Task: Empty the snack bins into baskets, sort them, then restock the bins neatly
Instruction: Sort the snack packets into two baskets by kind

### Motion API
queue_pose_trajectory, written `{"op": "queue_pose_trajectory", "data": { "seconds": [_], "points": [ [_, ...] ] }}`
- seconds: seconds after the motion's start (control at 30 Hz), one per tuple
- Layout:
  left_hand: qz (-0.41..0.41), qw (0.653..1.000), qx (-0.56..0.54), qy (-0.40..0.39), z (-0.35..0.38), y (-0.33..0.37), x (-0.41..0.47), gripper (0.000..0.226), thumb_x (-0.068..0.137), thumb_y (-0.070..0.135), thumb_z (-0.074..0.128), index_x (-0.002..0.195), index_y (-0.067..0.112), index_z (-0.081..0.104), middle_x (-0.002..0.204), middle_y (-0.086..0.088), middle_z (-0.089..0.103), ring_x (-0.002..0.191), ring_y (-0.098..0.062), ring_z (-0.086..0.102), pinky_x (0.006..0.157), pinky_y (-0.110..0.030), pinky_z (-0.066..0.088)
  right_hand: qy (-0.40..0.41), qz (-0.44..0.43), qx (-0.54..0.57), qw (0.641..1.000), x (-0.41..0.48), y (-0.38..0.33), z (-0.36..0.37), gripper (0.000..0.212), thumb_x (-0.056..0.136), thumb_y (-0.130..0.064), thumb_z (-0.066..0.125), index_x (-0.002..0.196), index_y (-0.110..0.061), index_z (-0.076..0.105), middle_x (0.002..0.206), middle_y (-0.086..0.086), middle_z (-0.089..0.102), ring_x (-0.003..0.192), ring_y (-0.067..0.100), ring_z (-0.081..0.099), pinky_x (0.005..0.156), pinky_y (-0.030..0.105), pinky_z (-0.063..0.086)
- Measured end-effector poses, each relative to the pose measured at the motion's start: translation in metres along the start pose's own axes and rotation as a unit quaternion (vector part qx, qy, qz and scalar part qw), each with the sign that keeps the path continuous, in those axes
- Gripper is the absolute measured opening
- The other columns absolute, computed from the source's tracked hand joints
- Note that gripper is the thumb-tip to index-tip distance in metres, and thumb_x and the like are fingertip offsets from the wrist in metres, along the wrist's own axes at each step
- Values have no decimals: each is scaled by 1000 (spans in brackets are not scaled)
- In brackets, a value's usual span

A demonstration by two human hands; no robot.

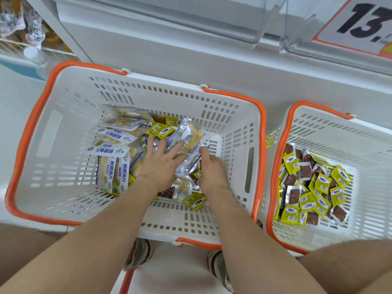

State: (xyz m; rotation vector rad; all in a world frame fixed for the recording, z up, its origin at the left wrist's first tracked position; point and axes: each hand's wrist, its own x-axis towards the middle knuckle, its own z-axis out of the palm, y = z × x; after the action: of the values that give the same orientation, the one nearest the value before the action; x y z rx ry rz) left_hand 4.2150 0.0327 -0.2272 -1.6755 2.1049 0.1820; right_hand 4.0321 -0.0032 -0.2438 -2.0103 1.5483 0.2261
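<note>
Both forearms reach down into the large basket (pixel 53 134), the hands close together over its middle but not touching. The left hand (pixel 161 160) lies palm down with straight, spread fingers pressing on clear packets. The right hand (pixel 210 168) has its fingers curled down among the packets, the index tip on a blue-edged clear packet (pixel 192 164); whether it pinches anything cannot be told.

Blue-and-white fish packets (pixel 114 158) are piled along the left side of the basket's floor. A few yellow packets (pixel 195 200) and a brown meat packet (pixel 167 193) lie mixed among them near the wrists, and more yellow ones sit just past the fingertips.

Just beside the large basket on its right stands a second basket (pixel 360 134), holding only yellow and brown packets (pixel 307 187). Beyond the large basket a clear bin (pixel 233 18) and a price sign (pixel 360 20) hang on the white shelf front. Below its near rim, two shoes (pixel 140 253) show on the floor.
</note>
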Motion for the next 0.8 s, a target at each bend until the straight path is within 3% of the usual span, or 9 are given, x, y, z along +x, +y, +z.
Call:
{"op": "queue_pose_trajectory", "data": {
  "seconds": [0.1, 0.23, 0.37, 0.43, 0.53, 0.63, 0.7, 0.77, 0.8],
  "points": [
    [-30, 1000, -6, -3, -7, -4, -7, 64, 80, 62, 72, 134, 34, 53, 162, -3, 23, 141, -50, 28, 115, -77, 8, -12, -7, 8, 1000, -2, -3, -5, 85, 75, 16, 70, 136, -27, 30, 94, 6, 50, 79, 27, 55, 62, 38, 43],
    [-49, 998, -37, 12, -9, -3, -11, 56, 73, 54, 81, 119, 28, 62, 151, -8, 36, 135, -51, 33, 115, -73, 13, -6, -26, -48, 998, -2, -7, -6, 83, 71, 4, 83, 132, -24, 33, 106, 3, 60, 111, 28, 52, 85, 42, 42],
    [1, 995, -92, 37, -14, -3, -9, 35, 84, 41, 71, 112, 21, 64, 122, -5, 53, 118, -33, 45, 101, -48, 38, -63, -11, -73, 995, -2, -11, -6, 93, 77, 3, 78, 149, -19, 24, 133, 11, 49, 128, 31, 44, 101, 49, 43],
    [17, 987, -159, -2, -20, -2, -10, 25, 92, 40, 66, 108, 22, 62, 112, -1, 62, 110, -27, 56, 91, -41, 47, -71, -5, -77, 995, -4, -11, -8, 87, 80, 2, 76, 148, -15, 24, 131, 12, 52, 124, 33, 51, 100, 50, 46],
    [-3, 966, -238, -101, -28, 4, -10, 27, 90, 51, 67, 103, 27, 68, 104, 4, 68, 99, -23, 67, 75, -34, 52, -66, 24, -61, 996, -8, -12, -14, 74, 79, 2, 76, 137, -8, 31, 121, 15, 59, 106, 36, 64, 85, 45, 53],
    [-3, 891, -398, -217, -25, 17, -6, 35, 74, 56, 79, 87, 24, 78, 82, 3, 76, 83, -19, 73, 76, -40, 62, -73, 72, -18, 995, -12, -15, -22, 59, 79, -4, 79, 126, -5, 45, 119, 15, 60, 107, 37, 66, 83, 44, 56],
    [-7, 842, -460, -281, -26, 28, -3, 53, 68, 65, 81, 102, 25, 76, 93, -4, 77, 80, -25, 74, 66, -41, 65, -84, 73, -32, 993, -14, -16, -29, 40, 82, -12, 79, 116, -8, 59, 119, 15, 61, 111, 33, 65, 86, 40, 55],
    [30, 846, -417, -332, -32, 42, -3, 63, 77, 66, 77, 129, 31, 67, 117, 0, 71, 88, -23, 70, 61, -33, 61, -69, 69, -52, 994, -17, -15, -36, 31, 85, -13, 75, 114, -11, 63, 124, 14, 58, 112, 31, 64, 88, 38, 54],
    [62, 861, -371, -342, -32, 48, -3, 59, 85, 66, 71, 131, 30, 67, 120, 1, 69, 89, -21, 66, 65, -30, 56, -54, 63, -68, 994, -18, -15, -40, 32, 87, -9, 72, 118, -12, 62, 128, 14, 54, 113, 32, 63, 92, 38, 53]
  ]
}}
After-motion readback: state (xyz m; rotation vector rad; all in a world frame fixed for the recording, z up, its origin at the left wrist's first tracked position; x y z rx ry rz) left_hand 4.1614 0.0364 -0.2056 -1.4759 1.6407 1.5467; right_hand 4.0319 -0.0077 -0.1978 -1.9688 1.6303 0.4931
